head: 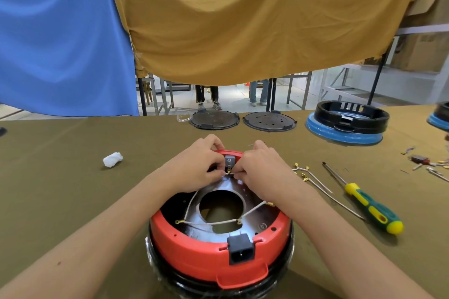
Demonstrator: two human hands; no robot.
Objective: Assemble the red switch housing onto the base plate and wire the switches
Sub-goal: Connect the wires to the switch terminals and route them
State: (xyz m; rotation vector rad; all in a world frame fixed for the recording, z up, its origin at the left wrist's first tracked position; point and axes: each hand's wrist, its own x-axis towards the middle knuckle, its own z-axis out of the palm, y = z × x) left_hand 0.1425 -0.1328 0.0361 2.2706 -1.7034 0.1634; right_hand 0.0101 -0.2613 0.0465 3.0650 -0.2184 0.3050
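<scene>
The red switch housing [194,252] sits as a ring on a black base, near the table's front edge. A metal base plate [252,216] with a round hole lies inside it. White wires [211,222] with brass terminals cross the plate. A grey switch [229,160] is set in the housing's far rim. My left hand [194,167] and my right hand [261,170] meet just below that switch, each pinching the white wire's end at its terminals. A black power socket [240,249] sits in the near rim.
A yellow-green screwdriver [369,206] and loose terminal wires [313,179] lie to the right. A white wad [113,159] lies left. Two black round lids [215,119] and a black-and-blue housing [347,121] stand at the far edge. Small parts [427,164] lie far right.
</scene>
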